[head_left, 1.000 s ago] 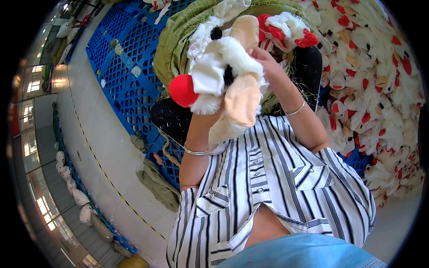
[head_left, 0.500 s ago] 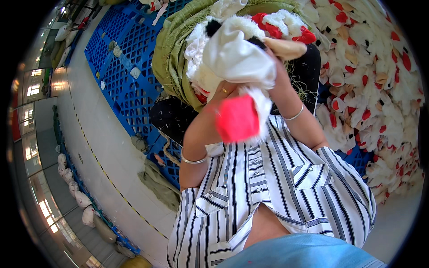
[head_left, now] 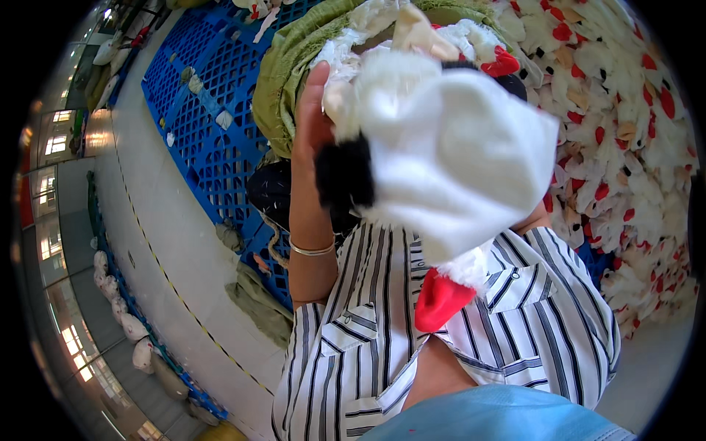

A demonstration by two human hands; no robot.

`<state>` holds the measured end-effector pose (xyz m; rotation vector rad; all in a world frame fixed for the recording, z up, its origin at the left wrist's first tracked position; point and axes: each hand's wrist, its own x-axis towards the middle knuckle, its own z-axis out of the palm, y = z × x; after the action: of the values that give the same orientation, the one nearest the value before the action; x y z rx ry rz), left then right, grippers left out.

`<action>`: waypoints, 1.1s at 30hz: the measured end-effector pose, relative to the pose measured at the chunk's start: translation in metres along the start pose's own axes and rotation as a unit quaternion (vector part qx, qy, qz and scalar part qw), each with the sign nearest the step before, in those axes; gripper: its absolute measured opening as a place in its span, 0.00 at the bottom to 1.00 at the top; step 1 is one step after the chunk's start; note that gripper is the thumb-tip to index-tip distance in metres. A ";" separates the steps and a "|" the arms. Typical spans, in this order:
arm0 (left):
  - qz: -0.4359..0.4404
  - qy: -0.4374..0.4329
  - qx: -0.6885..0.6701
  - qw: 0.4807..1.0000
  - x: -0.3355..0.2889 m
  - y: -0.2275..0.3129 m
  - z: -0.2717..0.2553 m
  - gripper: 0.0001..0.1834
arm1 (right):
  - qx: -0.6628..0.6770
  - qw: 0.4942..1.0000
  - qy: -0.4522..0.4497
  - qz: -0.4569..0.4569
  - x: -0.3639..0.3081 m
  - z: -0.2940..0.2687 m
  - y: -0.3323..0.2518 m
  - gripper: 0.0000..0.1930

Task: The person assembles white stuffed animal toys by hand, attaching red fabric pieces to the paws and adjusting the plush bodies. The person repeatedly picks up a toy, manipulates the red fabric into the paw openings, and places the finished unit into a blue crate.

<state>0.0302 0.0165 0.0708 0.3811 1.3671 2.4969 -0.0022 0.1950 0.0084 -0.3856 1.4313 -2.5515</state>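
A limp plush toy cover (head_left: 456,154) hangs raised in front of my chest, partly blurred. It has smooth white fabric, white fur, a black furry patch (head_left: 346,175) and a red tip (head_left: 443,300) hanging at the bottom. My left hand (head_left: 316,110) stands upright along its left side, fingers stretched out and open; whether the hidden thumb touches the cover I cannot tell. Of my right arm only a bit of forearm (head_left: 535,218) shows. The right hand and its fingers are behind the cover, which appears to be held up from that side.
An open green woven sack (head_left: 276,95) with white plush pieces stands in front of me. Blue plastic pallets (head_left: 195,117) lie to the left and under it. At the right spreads a large heap of white, red and beige plush pieces (head_left: 610,132). A drab cloth (head_left: 261,305) lies on the floor.
The plush toy cover has come closer and moved right, with its smooth side turned toward me. My left hand has moved from its lower part to its left side, fingers now extended.
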 end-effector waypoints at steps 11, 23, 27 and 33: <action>0.041 0.018 0.338 0.940 -0.033 0.009 -0.071 0.21 | -0.029 0.997 0.074 -0.016 0.005 -0.010 -0.008 0.19; 0.369 0.152 0.350 0.847 -0.045 0.076 -0.087 0.06 | 0.222 0.952 0.116 -0.177 0.052 -0.013 -0.060 0.06; 0.334 0.115 0.433 0.829 -0.056 0.073 -0.073 0.06 | 0.012 0.978 0.133 -0.157 0.055 -0.014 -0.045 0.05; 0.235 0.040 0.429 0.871 -0.068 0.047 -0.102 0.08 | -0.546 0.709 0.115 -0.431 0.042 -0.048 -0.037 0.07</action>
<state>0.0527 -0.1112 0.0506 0.8725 2.6497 2.0553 -0.0584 0.2402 0.0214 -1.1310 3.4270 -1.7973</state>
